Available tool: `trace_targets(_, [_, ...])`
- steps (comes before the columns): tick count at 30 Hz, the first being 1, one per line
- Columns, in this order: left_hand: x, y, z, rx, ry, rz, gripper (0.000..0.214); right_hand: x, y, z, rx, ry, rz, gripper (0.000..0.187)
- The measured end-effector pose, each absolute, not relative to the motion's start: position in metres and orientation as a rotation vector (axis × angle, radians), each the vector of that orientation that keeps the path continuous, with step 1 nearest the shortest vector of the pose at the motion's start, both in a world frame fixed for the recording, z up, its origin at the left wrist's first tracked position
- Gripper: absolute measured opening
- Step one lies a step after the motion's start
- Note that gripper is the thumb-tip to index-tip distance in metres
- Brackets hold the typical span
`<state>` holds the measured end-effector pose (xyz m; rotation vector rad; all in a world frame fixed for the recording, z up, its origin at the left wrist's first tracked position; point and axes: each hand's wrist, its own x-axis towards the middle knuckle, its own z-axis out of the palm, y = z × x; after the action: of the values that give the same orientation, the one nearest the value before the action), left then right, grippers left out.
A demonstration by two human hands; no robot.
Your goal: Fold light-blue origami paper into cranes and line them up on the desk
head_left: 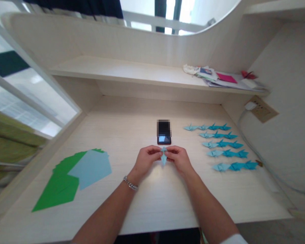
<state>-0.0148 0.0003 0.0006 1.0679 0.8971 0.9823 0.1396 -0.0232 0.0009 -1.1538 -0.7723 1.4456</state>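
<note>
A small piece of folded light-blue origami paper (163, 158) is pinched between my two hands, just above the desk. It has a pointed lower end and a wider triangular top. My left hand (148, 158) grips its left edge with thumb and fingers; a chain bracelet circles that wrist. From the other side my right hand (179, 158) holds the right edge. Right behind the hands lies a phone (164, 132), its upper screen blurred out. Rows of folded paper cranes (222, 144) in light and darker blue stand to the right.
On the left of the desk (132, 118) lie fanned green paper sheets (58, 188) with light-blue sheets (94, 167) on top. A shelf (132, 69) at the back carries papers (226, 78). A white cable (259, 156) runs from a wall socket (262, 109) along the right.
</note>
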Motion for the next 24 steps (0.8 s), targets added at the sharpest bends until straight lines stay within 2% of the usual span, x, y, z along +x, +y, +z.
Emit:
trace_targets(8, [-0.016, 0.002, 0.004, 1.233, 0.975, 1.002, 0.011, 0.145, -0.027, 0.014, -1.088, -0.747, 1.599, 0.022])
trace_targets(24, [-0.014, 0.0, 0.002, 1.247, 0.986, 0.914, 0.017, 0.147, -0.021, -0.001, -1.272, -1.102, 1.24, 0.016])
